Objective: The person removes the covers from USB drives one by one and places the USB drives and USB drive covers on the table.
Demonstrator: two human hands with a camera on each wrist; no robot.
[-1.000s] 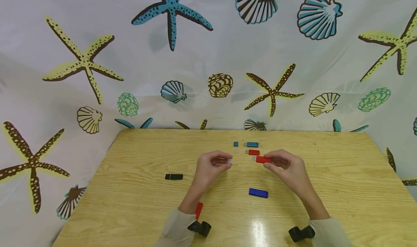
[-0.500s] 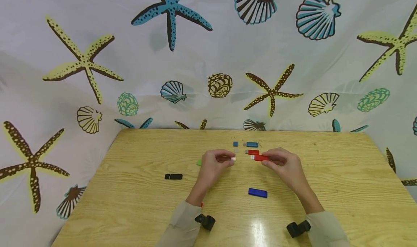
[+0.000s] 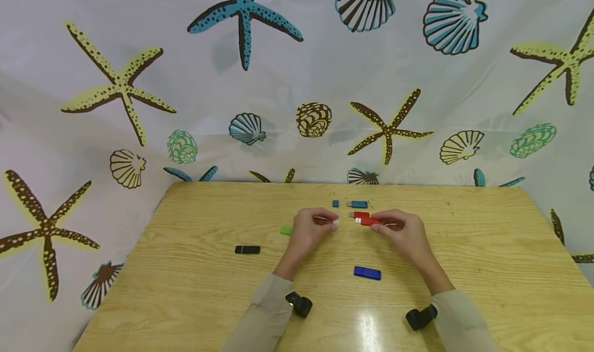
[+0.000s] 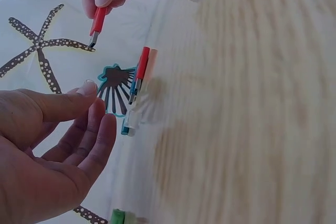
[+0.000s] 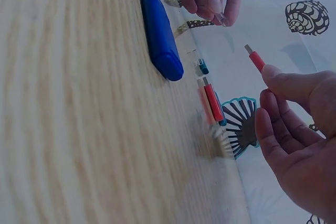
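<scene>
My left hand (image 3: 310, 231) pinches a small clear cap (image 5: 221, 19) between thumb and fingers, above the table. Facing it across a short gap, my right hand (image 3: 403, 232) holds a red USB stick (image 3: 369, 221) by its rear end, its bare metal plug pointing left. Just beyond lies a second red USB stick (image 3: 362, 215), plug also uncovered and pointing left. Behind that sits a light blue USB stick (image 3: 359, 204), with its blue cap (image 3: 335, 203) apart to its left. Another clear cap (image 5: 195, 56) lies near the blue cap, in the right wrist view.
A dark blue USB stick (image 3: 367, 273) lies on the wooden table (image 3: 185, 290) between my forearms. Left of my left hand are a green USB stick (image 3: 285, 230), partly hidden, and a black USB stick (image 3: 247, 249). A patterned curtain (image 3: 278, 84) hangs behind the table.
Both hands have moved slightly away from me, the left also rightward, so the cap and the red USB stick are closer together. The green stick has come into view; my left forearm now covers a red object.
</scene>
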